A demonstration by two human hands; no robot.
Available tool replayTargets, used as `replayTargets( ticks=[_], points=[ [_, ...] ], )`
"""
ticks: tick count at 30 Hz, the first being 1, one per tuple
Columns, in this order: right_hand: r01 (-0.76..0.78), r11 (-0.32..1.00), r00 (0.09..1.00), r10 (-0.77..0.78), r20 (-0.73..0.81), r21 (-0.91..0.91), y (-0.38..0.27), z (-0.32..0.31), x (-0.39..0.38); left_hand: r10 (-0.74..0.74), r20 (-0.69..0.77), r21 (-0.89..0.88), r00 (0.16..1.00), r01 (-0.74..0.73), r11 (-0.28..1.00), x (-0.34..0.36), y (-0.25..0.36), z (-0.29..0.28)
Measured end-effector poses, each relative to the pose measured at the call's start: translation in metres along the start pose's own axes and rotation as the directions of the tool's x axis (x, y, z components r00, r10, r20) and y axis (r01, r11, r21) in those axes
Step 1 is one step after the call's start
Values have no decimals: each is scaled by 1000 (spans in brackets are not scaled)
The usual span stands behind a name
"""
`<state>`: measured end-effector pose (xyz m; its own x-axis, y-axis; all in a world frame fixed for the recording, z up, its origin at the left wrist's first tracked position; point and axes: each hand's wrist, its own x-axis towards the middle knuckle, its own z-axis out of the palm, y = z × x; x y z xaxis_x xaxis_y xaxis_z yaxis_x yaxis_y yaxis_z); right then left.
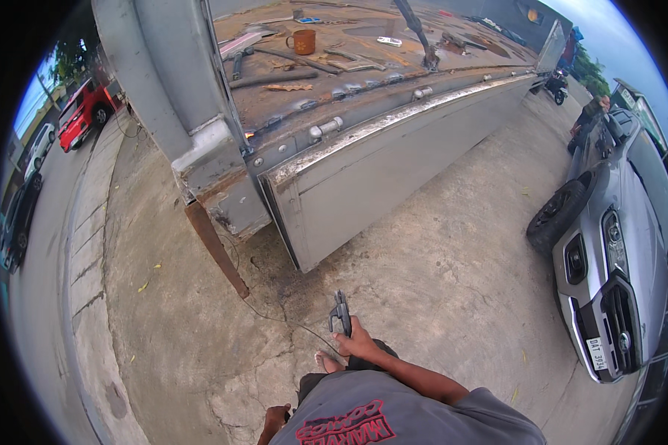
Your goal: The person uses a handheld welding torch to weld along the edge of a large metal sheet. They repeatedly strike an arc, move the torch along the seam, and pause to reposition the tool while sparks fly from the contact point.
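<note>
My right hand (358, 341) is closed round the handle of a black welding electrode holder (341, 311), held out in front of my body with its jaws toward the truck bed. No rod can be made out in the jaws. A thin dark cable (286, 320) runs across the concrete near the holder. Low beside my waist, my left hand (277, 417) looks curled, with something dark at it that I cannot make out. Ahead stands the grey metal truck bed with its side panel (393, 189) hanging down from hinges (326, 128).
A rusty bar (217, 251) slants down from the bed's corner post (174, 81). On the rusty bed floor lie an orange-brown mug (302, 42), a hammer (238, 62) and metal scraps. A silver pickup (616, 245) stands at right, with a person beside it. Left is a road with parked cars.
</note>
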<state>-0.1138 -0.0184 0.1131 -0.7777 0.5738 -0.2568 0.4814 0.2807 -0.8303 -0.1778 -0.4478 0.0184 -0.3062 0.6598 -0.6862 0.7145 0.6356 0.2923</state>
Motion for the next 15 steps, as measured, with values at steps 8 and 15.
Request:
replayTargets(
  ticks=[8, 15],
  points=[
    [-300, 555, 934, 336, 121, 776, 21, -48, -6, -271, -31, -655, 962, 185, 732, 9, 8, -8],
    [-408, 440, 870, 455, 193, 800, 51, -110, -9, -445, 46, -852, 894, 268, 449, 30, 42, -43]
  ],
)
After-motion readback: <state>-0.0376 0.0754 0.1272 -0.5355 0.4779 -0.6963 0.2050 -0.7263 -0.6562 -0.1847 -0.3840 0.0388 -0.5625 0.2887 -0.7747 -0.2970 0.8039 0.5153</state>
